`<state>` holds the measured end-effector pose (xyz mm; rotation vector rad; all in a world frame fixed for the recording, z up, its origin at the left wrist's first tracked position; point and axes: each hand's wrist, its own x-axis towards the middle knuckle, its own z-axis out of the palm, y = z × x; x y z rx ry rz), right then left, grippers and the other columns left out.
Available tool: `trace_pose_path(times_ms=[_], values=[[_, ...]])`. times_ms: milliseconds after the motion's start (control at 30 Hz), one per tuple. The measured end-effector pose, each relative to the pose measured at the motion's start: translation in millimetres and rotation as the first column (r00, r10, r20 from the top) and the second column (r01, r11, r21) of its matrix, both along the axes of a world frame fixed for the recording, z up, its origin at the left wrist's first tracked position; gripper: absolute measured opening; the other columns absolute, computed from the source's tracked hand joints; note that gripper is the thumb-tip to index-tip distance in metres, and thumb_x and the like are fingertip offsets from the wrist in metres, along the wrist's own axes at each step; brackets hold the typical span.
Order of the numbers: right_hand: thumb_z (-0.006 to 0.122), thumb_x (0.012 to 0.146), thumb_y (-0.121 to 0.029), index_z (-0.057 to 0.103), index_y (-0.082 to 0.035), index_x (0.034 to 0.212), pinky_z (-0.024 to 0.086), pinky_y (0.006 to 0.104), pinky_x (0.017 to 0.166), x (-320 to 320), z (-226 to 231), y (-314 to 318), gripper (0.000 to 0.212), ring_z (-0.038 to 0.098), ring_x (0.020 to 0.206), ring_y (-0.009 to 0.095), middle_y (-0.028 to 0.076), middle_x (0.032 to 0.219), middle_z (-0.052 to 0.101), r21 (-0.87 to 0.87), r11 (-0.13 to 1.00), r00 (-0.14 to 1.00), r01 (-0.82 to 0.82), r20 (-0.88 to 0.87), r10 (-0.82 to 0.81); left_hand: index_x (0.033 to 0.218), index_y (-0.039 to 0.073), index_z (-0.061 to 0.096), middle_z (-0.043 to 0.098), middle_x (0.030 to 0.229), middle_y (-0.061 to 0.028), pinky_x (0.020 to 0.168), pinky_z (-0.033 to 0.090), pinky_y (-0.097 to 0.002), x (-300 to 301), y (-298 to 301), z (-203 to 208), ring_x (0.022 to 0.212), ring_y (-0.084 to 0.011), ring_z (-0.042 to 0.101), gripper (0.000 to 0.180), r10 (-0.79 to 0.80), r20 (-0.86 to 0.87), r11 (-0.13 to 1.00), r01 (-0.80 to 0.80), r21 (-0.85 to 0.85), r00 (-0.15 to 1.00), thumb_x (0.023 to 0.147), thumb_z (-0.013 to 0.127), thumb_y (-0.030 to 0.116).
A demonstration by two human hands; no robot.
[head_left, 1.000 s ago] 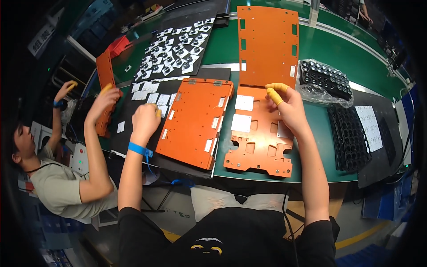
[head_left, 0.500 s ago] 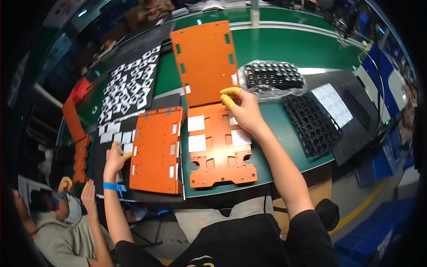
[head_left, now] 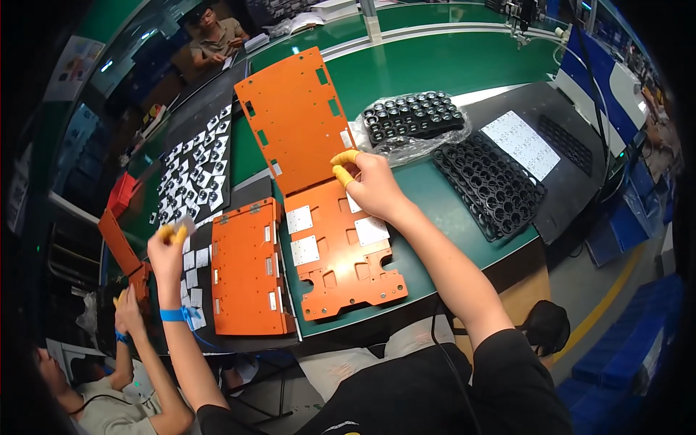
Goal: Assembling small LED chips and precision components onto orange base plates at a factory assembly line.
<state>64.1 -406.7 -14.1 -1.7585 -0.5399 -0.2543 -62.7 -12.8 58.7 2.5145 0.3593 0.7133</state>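
Observation:
My left hand, with yellow finger cots, is raised over the left side of the bench. Its closed thumb and fingers pinch a small pale flat piece, blurred by motion. My right hand, also in yellow finger cots, hovers over the opened orange fixture, near its hinge. Its thumb and fingers are curled toward each other; whatever may be between them does not show. White square plates lie in the fixture's base, and the right hand partly hides one. The orange lid leans back behind it.
A closed orange fixture stands left of the open one. White cards with black parts lie on a dark mat. To the right are black trays, a bagged tray and a white sheet. A co-worker works at left.
My left hand has lifted from the white pieces beside the closed fixture, now with a pale piece in its fingers. My right hand stays near the open fixture's hinge. The view has shifted.

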Motion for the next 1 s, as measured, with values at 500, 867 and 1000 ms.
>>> trace_pose_path(times_ms=[500,867,1000], values=[[0.063,0.085,-0.010,0.064,0.002,0.107,0.050,0.0422,0.083,92,-11,-33,0.026,0.061,0.096,0.037,0.018,0.109,0.060,-0.317,0.729,0.773,0.607,0.450,-0.448,0.097,-0.008,0.067,0.070,0.080,-0.0108,0.059,0.053,-0.0254,80,-187,-59,0.066,-0.0120,0.065,0.019,-0.500,0.096,0.694,0.464,-0.550,0.861,0.084,0.066,0.006],[0.063,0.083,-0.002,0.061,0.001,0.100,0.050,0.0355,0.066,82,1,-21,0.017,0.061,0.072,0.027,0.014,0.093,0.061,-0.199,0.785,0.753,0.587,0.491,-0.439,0.102,-0.009,0.064,0.070,0.084,-0.0111,0.069,0.053,-0.0268,74,-191,-57,0.078,-0.0129,0.067,0.024,-0.504,0.207,0.516,0.484,-0.706,0.839,0.090,0.064,0.012],[0.070,0.079,0.002,0.063,0.000,0.102,0.048,0.0275,0.064,30,32,11,0.024,0.058,0.071,0.016,0.009,0.090,0.062,0.084,0.953,0.687,0.291,0.675,-0.269,0.108,-0.008,0.060,0.068,0.093,-0.0118,0.067,0.055,-0.0249,74,-184,-57,0.083,-0.0154,0.068,0.023,-0.470,0.261,0.370,0.457,-0.809,0.843,0.093,0.059,0.009]])
